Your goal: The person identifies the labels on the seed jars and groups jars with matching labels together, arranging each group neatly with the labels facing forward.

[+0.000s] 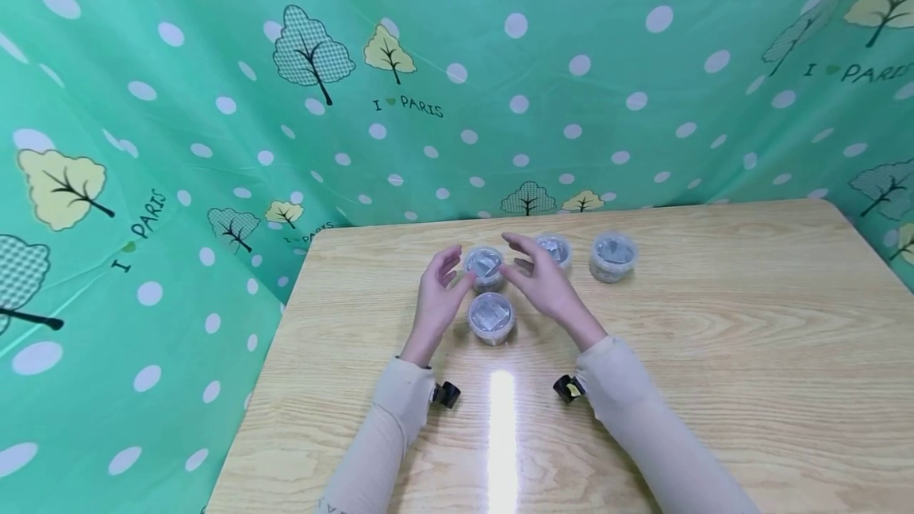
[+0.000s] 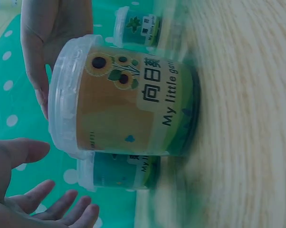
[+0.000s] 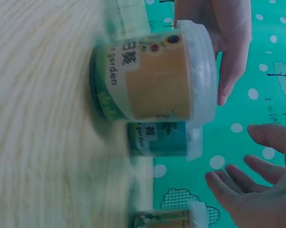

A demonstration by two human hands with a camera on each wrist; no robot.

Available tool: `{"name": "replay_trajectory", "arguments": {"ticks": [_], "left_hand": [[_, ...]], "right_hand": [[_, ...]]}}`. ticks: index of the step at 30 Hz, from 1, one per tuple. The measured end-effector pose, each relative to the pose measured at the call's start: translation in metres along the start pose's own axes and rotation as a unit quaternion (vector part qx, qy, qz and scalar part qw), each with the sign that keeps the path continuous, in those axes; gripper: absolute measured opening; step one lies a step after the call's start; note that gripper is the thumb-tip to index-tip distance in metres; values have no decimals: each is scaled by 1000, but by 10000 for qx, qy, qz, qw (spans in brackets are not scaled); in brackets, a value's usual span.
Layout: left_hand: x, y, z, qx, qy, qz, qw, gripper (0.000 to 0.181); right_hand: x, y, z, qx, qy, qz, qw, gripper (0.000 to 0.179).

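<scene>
A round lidded plastic tub (image 1: pixel 491 317) stands upright on the table, its orange label printed with sunflowers. Straight behind it is a second lidded tub (image 1: pixel 485 266) with a teal label. My left hand (image 1: pixel 439 296) hovers left of these two, fingers loosely bent and nothing held. On the other side my right hand (image 1: pixel 541 278) is likewise loosely bent and holds nothing; its thumb tip overlaps the rear tub's lid edge in the head view. Both wrist views show the hands around lid height, with the sunflower tub (image 2: pixel 128 99) between them.
Two more lidded tubs stand at the back right: one (image 1: pixel 555 249) partly behind my right hand, the other (image 1: pixel 613 256) farther right. The wooden table (image 1: pixel 743 324) ends at a green dotted curtain (image 1: pixel 457 101) behind and to the left.
</scene>
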State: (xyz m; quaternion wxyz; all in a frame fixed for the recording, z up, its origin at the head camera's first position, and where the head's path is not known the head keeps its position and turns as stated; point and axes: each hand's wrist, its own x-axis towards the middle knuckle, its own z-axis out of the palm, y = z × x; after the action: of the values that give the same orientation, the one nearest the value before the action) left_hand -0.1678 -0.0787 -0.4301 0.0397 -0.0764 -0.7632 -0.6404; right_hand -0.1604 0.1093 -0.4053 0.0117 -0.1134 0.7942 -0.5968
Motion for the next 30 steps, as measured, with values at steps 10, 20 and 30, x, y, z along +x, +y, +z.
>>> {"name": "replay_trajectory", "arguments": {"ticks": [10,20,30], "left_hand": [[-8,41,3,-220,-197,393,9988,48],[-12,59,16,-306,-297,445,9981,47],[-13,65,27,-258,-507,561,9968,45]], "right_hand": [[-4,-7,-19,-143,270,-415,9987,48],[-10,-6,-39,248,560,-329,9976,47],[-14,0,-55,308,735,-291,9964,47]]}}
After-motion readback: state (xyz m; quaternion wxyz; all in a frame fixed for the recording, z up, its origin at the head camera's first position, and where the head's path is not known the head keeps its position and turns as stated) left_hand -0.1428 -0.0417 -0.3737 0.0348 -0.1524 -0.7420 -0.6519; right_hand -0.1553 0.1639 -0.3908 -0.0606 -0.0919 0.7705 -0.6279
